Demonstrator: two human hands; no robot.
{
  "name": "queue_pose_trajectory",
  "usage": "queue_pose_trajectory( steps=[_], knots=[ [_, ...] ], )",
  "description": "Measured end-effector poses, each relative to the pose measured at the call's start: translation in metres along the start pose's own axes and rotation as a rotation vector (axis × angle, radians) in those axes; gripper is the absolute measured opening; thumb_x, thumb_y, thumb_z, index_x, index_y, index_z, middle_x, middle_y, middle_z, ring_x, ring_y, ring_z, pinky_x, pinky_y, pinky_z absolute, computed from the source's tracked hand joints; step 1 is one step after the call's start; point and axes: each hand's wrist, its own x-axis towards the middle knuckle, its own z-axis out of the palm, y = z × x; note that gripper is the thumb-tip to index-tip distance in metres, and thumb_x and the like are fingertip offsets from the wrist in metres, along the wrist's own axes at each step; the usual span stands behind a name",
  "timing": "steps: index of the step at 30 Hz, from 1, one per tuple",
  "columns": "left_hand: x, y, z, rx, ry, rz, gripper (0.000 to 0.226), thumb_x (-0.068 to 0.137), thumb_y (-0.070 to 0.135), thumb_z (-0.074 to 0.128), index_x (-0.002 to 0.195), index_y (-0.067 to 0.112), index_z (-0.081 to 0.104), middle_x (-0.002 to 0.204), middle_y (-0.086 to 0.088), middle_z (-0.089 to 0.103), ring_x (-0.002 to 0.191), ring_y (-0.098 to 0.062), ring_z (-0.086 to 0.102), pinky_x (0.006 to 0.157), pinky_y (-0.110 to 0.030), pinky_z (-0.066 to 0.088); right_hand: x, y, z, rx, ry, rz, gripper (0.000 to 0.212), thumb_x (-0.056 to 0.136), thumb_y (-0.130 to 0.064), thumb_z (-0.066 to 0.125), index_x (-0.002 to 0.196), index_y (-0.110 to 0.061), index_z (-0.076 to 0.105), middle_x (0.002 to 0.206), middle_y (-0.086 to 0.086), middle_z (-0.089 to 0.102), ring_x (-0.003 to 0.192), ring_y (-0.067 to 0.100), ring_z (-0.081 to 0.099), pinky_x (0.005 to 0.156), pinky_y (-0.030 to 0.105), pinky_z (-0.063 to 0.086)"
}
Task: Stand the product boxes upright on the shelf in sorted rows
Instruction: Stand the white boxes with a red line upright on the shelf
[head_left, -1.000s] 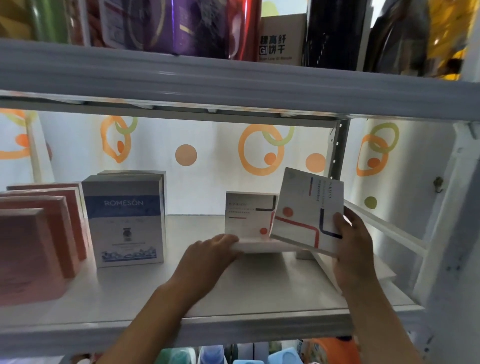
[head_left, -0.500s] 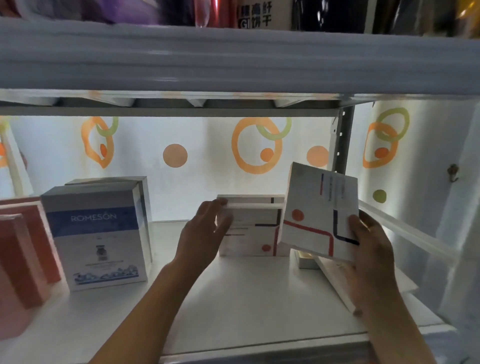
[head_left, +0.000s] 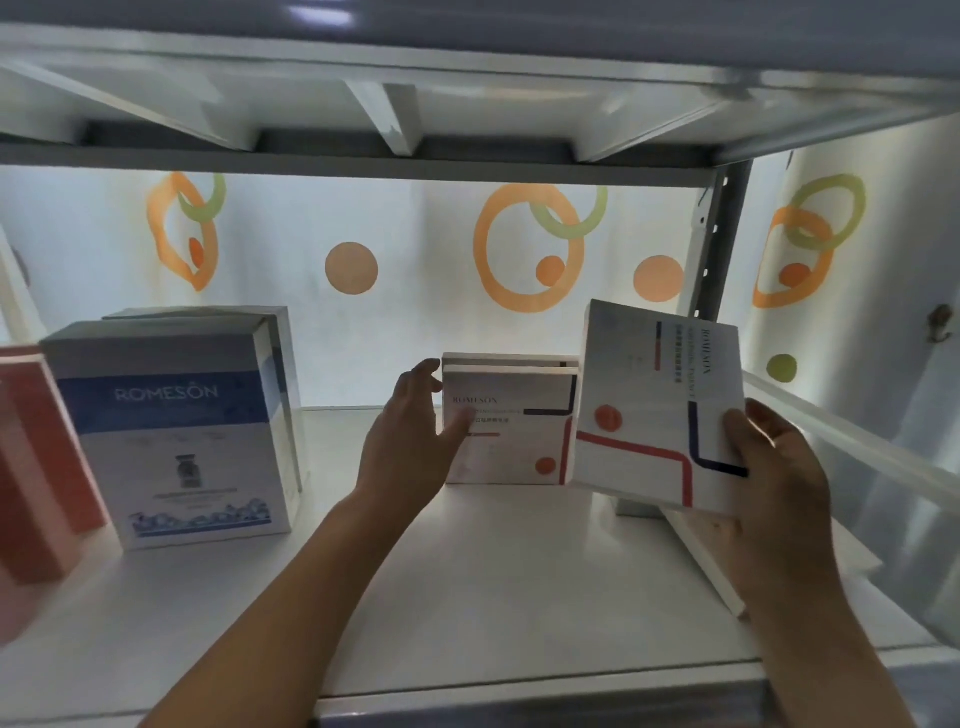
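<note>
Product boxes, head view: two flat white cardboard boxes with red and navy lines (head_left: 511, 431) stand upright, one behind the other, at mid-shelf on the white shelf board (head_left: 467, 597). Left hand (head_left: 410, 447), arm extended, fingers spread and relaxed, touches the front box's left edge. Right hand (head_left: 774, 467) grips a matching tilted white box (head_left: 654, 410) by its lower right corner, thumb across the face.

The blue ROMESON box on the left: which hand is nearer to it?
Left. The left hand is to the right of the blue ROMESON box, apart from it. The right hand is farther right, gripping a white box.
</note>
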Motion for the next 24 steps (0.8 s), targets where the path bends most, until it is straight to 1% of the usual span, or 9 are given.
queue_pose_trajectory(
  steps=[4, 9, 10, 12, 13, 18, 20, 22, 24],
  knots=[
    [-0.003, 0.000, -0.001, 0.029, 0.016, 0.046, 0.060, 0.090, 0.042, 0.059, 0.141, 0.023, 0.033, 0.132, 0.004, 0.049, 0.114, -0.018, 0.055, 0.082, -0.034, 0.048, -0.003, 0.004, 0.004, -0.150, -0.029, -0.049, 0.034, 0.098, -0.042, 0.053, 0.131, -0.033, 0.049, 0.110, -0.001, 0.065, 0.103, 0.023, 0.065, 0.090, 0.055, 0.055],
    [-0.009, 0.000, -0.005, 0.044, 0.031, 0.056, 0.064, 0.090, 0.041, 0.059, 0.143, 0.018, 0.032, 0.138, 0.000, 0.045, 0.123, -0.020, 0.049, 0.091, -0.036, 0.046, 0.002, 0.006, 0.004, -0.125, -0.006, -0.007, 0.032, 0.100, -0.036, 0.051, 0.132, -0.032, 0.048, 0.108, -0.004, 0.066, 0.098, 0.022, 0.065, 0.071, 0.033, 0.062],
    [-0.010, 0.000, -0.006, 0.045, 0.038, 0.058, 0.063, 0.090, 0.041, 0.059, 0.142, 0.017, 0.033, 0.138, 0.000, 0.046, 0.123, -0.020, 0.049, 0.091, -0.036, 0.046, 0.003, 0.006, 0.005, -0.111, -0.004, -0.002, 0.032, 0.100, -0.037, 0.051, 0.132, -0.032, 0.049, 0.108, -0.003, 0.066, 0.097, 0.022, 0.066, 0.072, 0.036, 0.062],
    [-0.014, 0.002, -0.010, 0.036, 0.060, 0.066, 0.058, 0.090, 0.039, 0.060, 0.139, 0.016, 0.038, 0.134, -0.001, 0.049, 0.119, -0.020, 0.050, 0.089, -0.035, 0.046, 0.001, 0.006, 0.006, -0.097, -0.006, 0.004, 0.031, 0.100, -0.040, 0.050, 0.130, -0.033, 0.050, 0.110, -0.001, 0.067, 0.098, 0.023, 0.067, 0.077, 0.044, 0.062],
    [-0.015, 0.004, -0.013, 0.030, 0.075, 0.079, 0.053, 0.091, 0.037, 0.061, 0.135, 0.016, 0.042, 0.130, 0.000, 0.051, 0.116, -0.020, 0.052, 0.086, -0.034, 0.046, -0.001, 0.005, 0.006, -0.099, -0.014, -0.003, 0.031, 0.100, -0.039, 0.049, 0.130, -0.033, 0.051, 0.109, -0.001, 0.067, 0.097, 0.022, 0.067, 0.075, 0.042, 0.062],
    [-0.032, 0.034, -0.030, -0.105, 0.170, 0.105, 0.008, 0.092, 0.019, 0.060, 0.095, 0.020, 0.053, 0.095, 0.006, 0.058, 0.082, -0.009, 0.056, 0.066, -0.016, 0.039, -0.015, -0.009, 0.009, -0.143, -0.086, -0.060, 0.033, 0.103, -0.029, 0.047, 0.136, -0.027, 0.048, 0.100, -0.014, 0.064, 0.082, 0.011, 0.066, 0.051, 0.011, 0.051],
    [-0.047, 0.051, -0.032, -0.232, 0.132, 0.094, 0.009, 0.091, 0.016, 0.060, 0.092, 0.023, 0.054, 0.092, 0.007, 0.059, 0.081, -0.006, 0.057, 0.065, -0.017, 0.044, -0.023, -0.015, 0.010, -0.122, -0.120, -0.050, 0.034, 0.102, -0.031, 0.048, 0.135, -0.028, 0.049, 0.099, -0.013, 0.067, 0.082, 0.013, 0.067, 0.051, 0.011, 0.051],
    [-0.062, 0.065, -0.037, -0.341, 0.068, 0.056, 0.011, 0.093, 0.025, 0.060, 0.102, 0.026, 0.054, 0.101, 0.009, 0.060, 0.089, -0.003, 0.058, 0.070, -0.018, 0.048, -0.030, -0.025, 0.010, -0.086, -0.163, -0.041, 0.032, 0.099, -0.035, 0.052, 0.130, -0.031, 0.052, 0.098, -0.009, 0.072, 0.084, 0.017, 0.070, 0.056, 0.018, 0.056],
    [-0.070, 0.075, -0.047, -0.459, 0.030, -0.002, 0.024, 0.091, 0.037, 0.059, 0.113, 0.032, 0.049, 0.110, 0.016, 0.056, 0.097, -0.001, 0.056, 0.073, -0.016, 0.046, -0.036, -0.043, 0.010, -0.057, -0.238, -0.064, 0.028, 0.096, -0.034, 0.055, 0.124, -0.030, 0.055, 0.095, -0.009, 0.075, 0.084, 0.017, 0.072, 0.062, 0.025, 0.060]
  ],
)
